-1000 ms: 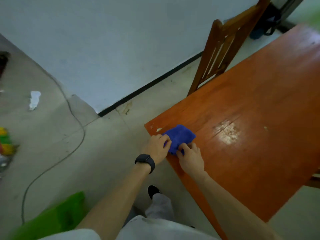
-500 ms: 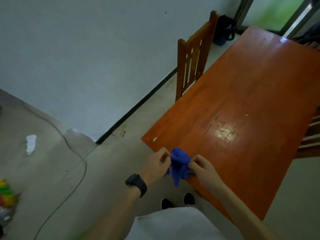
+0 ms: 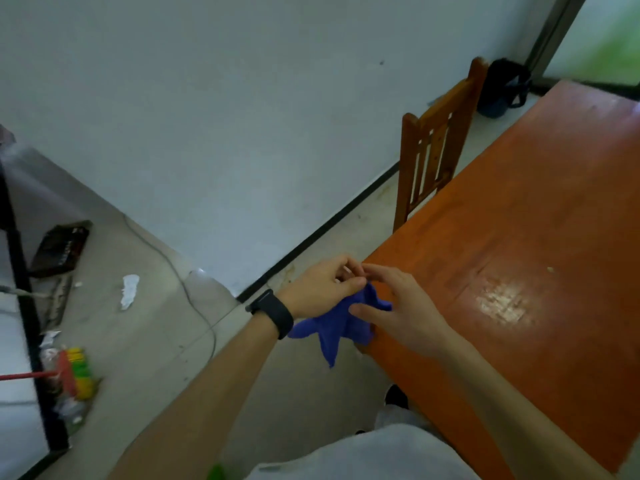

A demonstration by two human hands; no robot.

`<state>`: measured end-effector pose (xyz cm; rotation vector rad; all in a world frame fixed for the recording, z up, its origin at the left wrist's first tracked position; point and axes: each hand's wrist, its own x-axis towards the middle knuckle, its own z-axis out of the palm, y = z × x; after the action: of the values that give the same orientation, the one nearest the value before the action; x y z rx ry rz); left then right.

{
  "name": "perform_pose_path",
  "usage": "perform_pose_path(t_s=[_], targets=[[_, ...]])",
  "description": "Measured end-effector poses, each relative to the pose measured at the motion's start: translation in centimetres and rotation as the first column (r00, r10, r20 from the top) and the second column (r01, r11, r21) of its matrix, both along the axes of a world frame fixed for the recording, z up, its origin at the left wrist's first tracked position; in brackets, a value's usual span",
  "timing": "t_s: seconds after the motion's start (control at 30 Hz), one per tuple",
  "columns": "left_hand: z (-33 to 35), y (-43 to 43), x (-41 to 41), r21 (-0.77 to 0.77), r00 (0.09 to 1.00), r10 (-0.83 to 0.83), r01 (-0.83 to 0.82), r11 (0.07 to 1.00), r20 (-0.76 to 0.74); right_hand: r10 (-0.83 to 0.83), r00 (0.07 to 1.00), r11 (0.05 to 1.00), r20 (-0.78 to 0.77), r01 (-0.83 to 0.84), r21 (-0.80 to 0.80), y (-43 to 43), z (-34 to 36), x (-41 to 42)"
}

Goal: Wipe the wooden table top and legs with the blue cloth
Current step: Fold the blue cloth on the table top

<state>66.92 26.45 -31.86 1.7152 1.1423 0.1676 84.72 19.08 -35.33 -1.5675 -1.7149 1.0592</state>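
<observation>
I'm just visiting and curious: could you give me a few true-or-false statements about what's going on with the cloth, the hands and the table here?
1. The blue cloth lies flat on the orange-brown wooden table. False: it hangs bunched from the hands at the table's near corner.
2. The left hand wears a black wristband. True.
3. A brown wooden slat-back chair stands at the table's side nearest the white wall. True.
4. The right hand rests idle on the tabletop, away from the cloth. False: its thumb and fingers are on the cloth.
5. A dark bag sits on the table. False: it is on the floor behind the chair.
</observation>
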Motion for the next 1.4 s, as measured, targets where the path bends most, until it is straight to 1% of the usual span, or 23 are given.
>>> perform_pose_path(t_s=[0.07, 0.17, 0.3, 0.37, 0.4, 0.47, 0.5, 0.57, 0.6, 0.63, 0.7, 0.77, 0.83, 0.9, 0.93, 0.97, 1.0, 1.1, 1.17, 1.2, 1.27, 1.3, 1.4], targets=[[1.3, 1.7, 0.4, 0.024, 0.999, -0.029, 0.03, 0.999, -0.042, 0.012, 1.0, 1.0, -0.007, -0.012, 0.02, 2.1, 1.2, 0.1], [1.9, 4.1, 0.3, -0.003, 0.999, 0.005, -0.005, 1.0, -0.044, -0.036, 0.998, 0.998, -0.053, 0.039, 0.041, 3.8, 1.6, 1.1], [-0.5, 5.4, 1.2, 0.056, 0.991, -0.092, 0.098, 0.994, -0.101, -0.252, 0.946, 0.967, -0.205, 0.253, -0.02, 4.9, 1.0, 2.8], [-2.0, 6.0, 2.2, 0.105, 0.992, -0.084, 0.093, 0.99, -0.09, -0.261, 0.924, 0.965, -0.278, 0.258, -0.048, 5.1, 1.7, 3.5], [-2.4, 6.5, 2.8, 0.136, 0.991, -0.104, 0.116, 0.984, -0.088, -0.248, 0.925, 0.969, -0.287, 0.239, -0.067, 5.2, 2.0, 3.8], [-2.6, 7.3, 4.0, 0.17, 0.977, -0.184, 0.2, 0.965, -0.105, -0.239, 0.949, 0.968, -0.206, 0.218, -0.12, 5.5, 3.0, 4.1], [-2.4, 7.9, 4.6, 0.168, 0.97, -0.222, 0.236, 0.957, -0.099, -0.244, 0.963, 0.965, -0.116, 0.23, -0.123, 5.8, 3.3, 4.2], [-1.7, 9.2, 5.3, 0.172, 0.96, -0.277, 0.282, 0.944, -0.051, -0.313, 0.948, 0.949, 0.061, 0.315, -0.018, 6.4, 4.1, 4.2], [-1.3, 9.9, 5.4, 0.18, 0.955, -0.297, 0.295, 0.938, -0.017, -0.37, 0.925, 0.929, 0.089, 0.367, 0.047, 6.5, 4.6, 4.0], [-1.1, 10.6, 5.3, 0.184, 0.948, -0.319, 0.312, 0.932, 0.013, -0.43, 0.9, 0.901, 0.077, 0.422, 0.101, 6.4, 4.9, 3.8], [-1.2, 11.8, 4.8, 0.188, 0.918, -0.395, 0.383, 0.905, 0.029, -0.568, 0.819, 0.814, -0.083, 0.574, 0.093, 6.0, 5.5, 3.1], [-1.7, 12.2, 4.2, 0.176, 0.873, -0.487, 0.477, 0.861, 0.017, -0.69, 0.682, 0.704, -0.243, 0.711, -0.003, 5.0, 6.2, 2.1], [-2.1, 12.4, 3.6, 0.173, 0.855, -0.517, 0.503, 0.847, 0.045, -0.792, 0.508, 0.568, -0.339, 0.817, -0.101, 3.7, 6.6, 1.0], [-1.8, 13.0, 3.0, 0.19, 0.854, -0.507, 0.482, 0.855, 0.116, -0.882, 0.381, 0.424, -0.279, 0.898, -0.115, 2.3, 6.7, 0.2], [-1.5, 13.5, 2.8, 0.19, 0.848, -0.507, 0.478, 0.857, 0.154, -0.911, 0.344, 0.373, -0.227, 0.922, -0.1, 1.5, 6.7, -0.2], [-0.9, 13.9, 2.4, 0.191, 0.837, -0.518, 0.488, 0.852, 0.176, -0.925, 0.33, 0.349, -0.19, 0.934, -0.076, 0.7, 6.7, -0.7], [-0.2, 14.4, 2.1, 0.203, 0.823, -0.538, 0.504, 0.839, 0.181, -0.927, 0.333, 0.346, -0.171, 0.937, -0.052, -0.1, 6.8, -1.3], [1.7, 15.7, 1.3, 0.265, 0.804, -0.57, 0.52, 0.812, 0.168, -0.902, 0.427, 0.425, -0.066, 0.904, 0.035, -2.0, 7.1, -3.5], [2.6, 16.3, 1.0, 0.285, 0.814, -0.545, 0.483, 0.828, 0.203, -0.885, 0.465, 0.461, -0.004, 0.879, 0.124, -2.9, 7.1, -4.8], [3.0, 16.6, 0.7, 0.268, 0.821, -0.527, 0.469, 0.842, 0.22, -0.888, 0.459, 0.455, 0.001, 0.879, 0.146, -3.2, 7.1, -5.3], [3.5, 17.1, -0.1, 0.182, 0.827, -0.509, 0.477, 0.86, 0.238, -0.895, 0.441, 0.434, -0.06, 0.895, 0.106, -4.1, 7.3, -6.3], [3.8, 17.4, -0.7, 0.127, 0.819, -0.518, 0.503, 0.855, 0.245, -0.887, 0.448, 0.444, -0.116, 0.894, 0.058, -4.7, 7.4, -6.8], [4.6, 18.3, -2.0, -0.005, 0.764, -0.585, 0.609, 0.793, 0.272, -0.844, 0.475, 0.507, -0.249, 0.858, -0.082, -5.7, 8.1, -7.5]])
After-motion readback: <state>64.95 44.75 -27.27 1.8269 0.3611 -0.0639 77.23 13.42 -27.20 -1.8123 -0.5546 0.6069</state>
